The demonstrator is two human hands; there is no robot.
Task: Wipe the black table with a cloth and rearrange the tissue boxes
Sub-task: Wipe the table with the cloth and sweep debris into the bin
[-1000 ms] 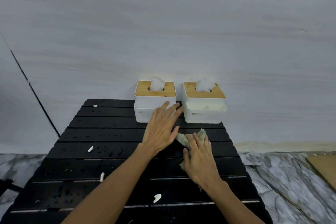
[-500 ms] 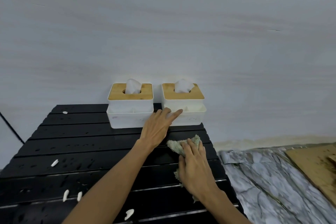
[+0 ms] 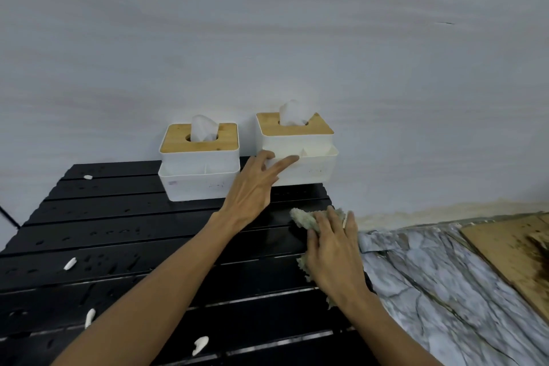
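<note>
Plainly, the left hand (image 3: pixel 252 187) was stretched out with spread, nearly straight fingers, its fingertips touching the front left corner of the right box (image 3: pixel 309 166). The left box (image 3: pixel 196 184) stood just beside that one at the back of the black slatted surface (image 3: pixel 118 223). The right hand (image 3: pixel 332 249) lay flat on the cloth (image 3: pixel 301 218), pressing it down near the surface's right edge, with white scraps (image 3: pixel 70 263) and drops (image 3: pixel 98 264) scattered over the slats.
</note>
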